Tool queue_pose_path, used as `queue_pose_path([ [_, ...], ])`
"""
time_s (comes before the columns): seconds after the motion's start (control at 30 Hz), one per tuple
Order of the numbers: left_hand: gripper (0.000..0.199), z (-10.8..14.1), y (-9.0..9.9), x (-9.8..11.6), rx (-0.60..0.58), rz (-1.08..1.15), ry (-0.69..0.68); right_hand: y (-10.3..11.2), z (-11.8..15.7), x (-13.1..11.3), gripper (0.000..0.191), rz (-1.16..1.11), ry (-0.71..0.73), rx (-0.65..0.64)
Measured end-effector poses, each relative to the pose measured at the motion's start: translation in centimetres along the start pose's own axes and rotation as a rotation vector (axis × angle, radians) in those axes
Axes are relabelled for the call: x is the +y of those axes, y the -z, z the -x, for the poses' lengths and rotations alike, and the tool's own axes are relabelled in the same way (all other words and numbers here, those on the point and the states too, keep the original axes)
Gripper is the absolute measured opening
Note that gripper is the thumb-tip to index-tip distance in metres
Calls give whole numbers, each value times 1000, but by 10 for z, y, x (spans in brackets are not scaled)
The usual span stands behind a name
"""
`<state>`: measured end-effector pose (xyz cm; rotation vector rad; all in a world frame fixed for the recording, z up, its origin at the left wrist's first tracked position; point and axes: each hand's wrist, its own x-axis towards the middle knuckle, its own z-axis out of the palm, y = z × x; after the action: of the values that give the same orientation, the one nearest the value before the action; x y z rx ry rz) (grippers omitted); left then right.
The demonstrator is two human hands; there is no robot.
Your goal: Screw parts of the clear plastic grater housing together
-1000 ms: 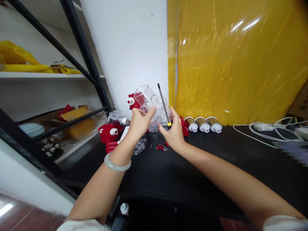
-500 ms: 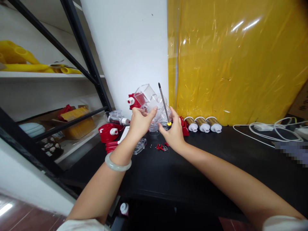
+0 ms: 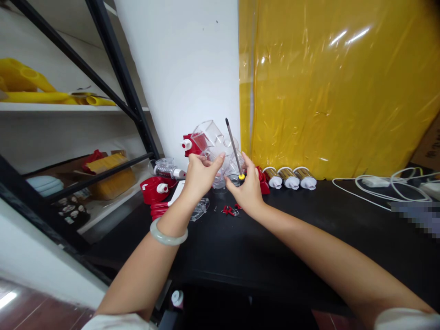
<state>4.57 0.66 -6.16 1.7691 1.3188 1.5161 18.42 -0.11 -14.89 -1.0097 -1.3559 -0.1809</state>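
A clear plastic housing (image 3: 207,134) with a square open mouth and rounded parts is held up over the table. My left hand (image 3: 203,176) is closed on its near left side, thumb pointing up. My right hand (image 3: 248,190) holds a screwdriver (image 3: 233,145), its dark tip pointing up and a yellow collar at my palm; its handle is mostly hidden. The fingers of that hand also curve round the right side of the housing. Below lie small red pieces and screws (image 3: 229,210), with a flat clear part (image 3: 200,209) to their left.
Red bases with white knobs (image 3: 154,190) stand at left, beside a perforated metal drum (image 3: 165,170). Three more drums (image 3: 289,178) line the back at right. White cables (image 3: 374,183) coil at far right. A black-framed shelf (image 3: 125,87) rises on the left.
Almost nothing differs. Both hands keep their hold on the housing and screwdriver, and the view has shifted only very slightly.
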Motion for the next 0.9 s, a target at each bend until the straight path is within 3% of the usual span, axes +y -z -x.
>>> queue_pose_path([
  [0.9, 58, 0, -4, 0, -19, 27, 11, 2, -2, 0, 76, 64, 34, -10],
])
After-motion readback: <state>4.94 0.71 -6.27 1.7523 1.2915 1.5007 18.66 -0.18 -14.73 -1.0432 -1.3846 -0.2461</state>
